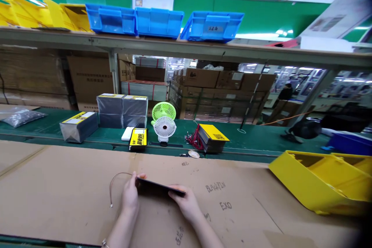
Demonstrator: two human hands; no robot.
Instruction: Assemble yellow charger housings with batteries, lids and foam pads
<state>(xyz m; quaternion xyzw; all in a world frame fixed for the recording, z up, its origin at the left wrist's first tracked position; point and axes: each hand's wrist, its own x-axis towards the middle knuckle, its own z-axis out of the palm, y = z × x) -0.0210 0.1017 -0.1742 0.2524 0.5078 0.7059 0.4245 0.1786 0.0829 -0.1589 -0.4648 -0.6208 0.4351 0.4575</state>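
Between my two hands I hold a flat dark panel [158, 188], tilted above the cardboard-covered bench. My left hand [130, 193] grips its left end, fingers closed round the edge. The right end is pinched by my right hand [186, 201], thumb on the near face. A thin brown cable [110, 190] with a small white plug loops out to the left of my left hand. What lies on the panel's far face is hidden from me.
A yellow bin [316, 182] stands at the right. Beyond the cardboard [72, 190] are a white fan [164, 128], a green fan [163, 111], a yellow-topped stack [212, 139] with red wires [195, 139], a black-yellow box [138, 138] and wrapped grey stacks [78, 127]. Blue bins [159, 23] line the overhead shelf.
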